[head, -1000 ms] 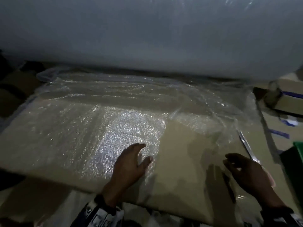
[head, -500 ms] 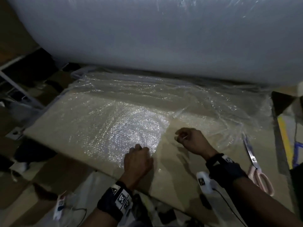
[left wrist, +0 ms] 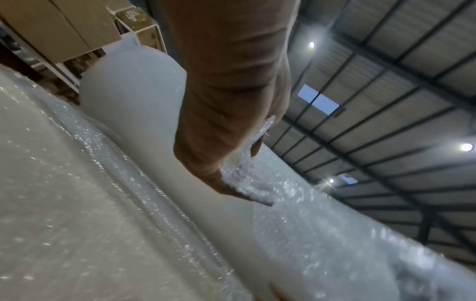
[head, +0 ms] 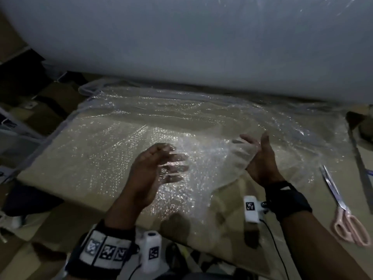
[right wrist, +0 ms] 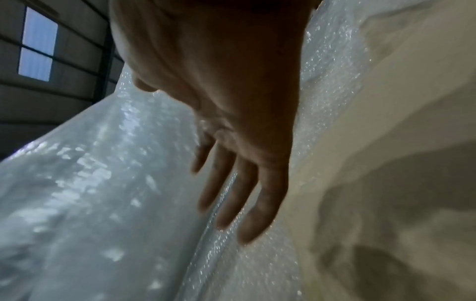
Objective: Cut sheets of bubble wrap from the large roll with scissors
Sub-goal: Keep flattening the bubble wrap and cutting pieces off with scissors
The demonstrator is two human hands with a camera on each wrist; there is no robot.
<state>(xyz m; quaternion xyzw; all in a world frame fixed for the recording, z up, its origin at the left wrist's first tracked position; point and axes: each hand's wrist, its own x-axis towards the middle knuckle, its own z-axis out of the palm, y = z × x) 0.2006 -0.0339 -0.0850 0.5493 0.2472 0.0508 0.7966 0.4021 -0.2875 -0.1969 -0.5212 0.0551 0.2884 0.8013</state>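
Note:
The large white bubble wrap roll lies across the back. A sheet of bubble wrap runs from it over a cardboard surface. My left hand is raised above the sheet's near part, its fingers showing through the wrap. In the left wrist view the left hand pinches a bunched edge of the sheet between thumb and fingers. My right hand is lifted beside it, palm turned inward. Its straight fingers lie against the wrap. The pink-handled scissors lie on the cardboard to the right, held by neither hand.
A long metal ruler lies past the scissors at the right edge. Dark floor and white frame parts sit off the left side of the cardboard. Cardboard boxes stand on shelves behind the roll's end.
Both hands have come up off the cardboard. The left hand has lifted the sheet's near edge. The right hand, curled half a second ago, now has straight fingers.

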